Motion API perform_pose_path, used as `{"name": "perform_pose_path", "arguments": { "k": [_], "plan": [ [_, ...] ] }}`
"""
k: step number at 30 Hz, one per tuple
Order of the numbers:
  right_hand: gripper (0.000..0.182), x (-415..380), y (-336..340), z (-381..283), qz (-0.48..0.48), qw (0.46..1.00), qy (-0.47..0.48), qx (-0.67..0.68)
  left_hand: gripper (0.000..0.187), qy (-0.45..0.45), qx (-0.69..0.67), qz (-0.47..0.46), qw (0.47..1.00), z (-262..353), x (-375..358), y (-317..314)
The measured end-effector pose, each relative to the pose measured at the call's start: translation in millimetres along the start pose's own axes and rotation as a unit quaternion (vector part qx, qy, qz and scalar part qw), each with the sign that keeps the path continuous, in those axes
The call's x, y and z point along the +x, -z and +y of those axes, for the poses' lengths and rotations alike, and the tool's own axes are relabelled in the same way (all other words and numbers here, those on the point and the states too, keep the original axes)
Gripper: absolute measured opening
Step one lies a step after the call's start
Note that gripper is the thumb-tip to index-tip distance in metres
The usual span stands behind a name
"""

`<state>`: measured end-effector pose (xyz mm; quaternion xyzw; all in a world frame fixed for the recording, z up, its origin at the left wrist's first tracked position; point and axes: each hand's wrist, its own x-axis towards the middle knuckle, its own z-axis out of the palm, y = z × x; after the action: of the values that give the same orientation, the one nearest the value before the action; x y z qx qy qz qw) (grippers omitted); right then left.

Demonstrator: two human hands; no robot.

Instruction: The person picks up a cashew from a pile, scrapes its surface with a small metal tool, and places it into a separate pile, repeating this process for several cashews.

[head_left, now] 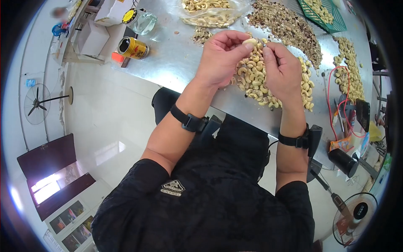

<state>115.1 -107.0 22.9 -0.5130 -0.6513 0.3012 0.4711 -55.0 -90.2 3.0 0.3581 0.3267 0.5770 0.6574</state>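
Note:
My left hand pinches a pale cashew nut between thumb and forefinger. Close beside it, my right hand has its fingers curled and thumb pressed in; a small dark tip shows at its fingertips, but I cannot make out what it belongs to. Both hands are raised over a loose pile of cashew nuts on the metal table. Behind the hands lies a broad heap of brown skins and broken bits.
A plastic bag of cashews and a green basket lie at the back. More nuts spread along the right, near a red cable. A glass jar and a yellow can stand at the left.

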Motion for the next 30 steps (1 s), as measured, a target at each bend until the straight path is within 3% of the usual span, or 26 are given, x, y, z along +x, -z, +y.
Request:
{"name": "perform_pose_path", "arguments": {
  "k": [3,6,18,21,24,30],
  "plan": [
    [0.011,-0.9,-2.0,5.4,-0.003,0.999,-0.008,0.034,0.017,-0.064,0.077,-0.001,0.995,3.5,0.7,-6.4],
    [0.011,-1.4,-5.8,9.6,-0.007,0.998,-0.008,0.057,0.023,-0.045,0.096,-0.037,0.994,3.1,-1.1,1.7],
    [0.012,-3.3,-8.2,8.2,-0.033,0.999,-0.013,0.041,0.02,-0.072,0.101,-0.01,0.992,6.4,-1.4,2.1],
    [0.012,-3.1,-7.1,5.2,-0.041,0.998,-0.017,0.039,0.022,-0.024,0.147,-0.005,0.989,13.8,-3.4,4.0],
    [0.012,-4.5,-6.9,5.7,-0.055,0.997,-0.027,0.051,0.023,-0.035,0.193,-0.016,0.98,12.0,-3.5,7.4],
    [0.013,-4.1,-8.0,9.0,-0.042,0.997,-0.013,0.071,0.022,-0.033,0.153,-0.06,0.986,9.6,-3.9,13.3]
  ]
}}
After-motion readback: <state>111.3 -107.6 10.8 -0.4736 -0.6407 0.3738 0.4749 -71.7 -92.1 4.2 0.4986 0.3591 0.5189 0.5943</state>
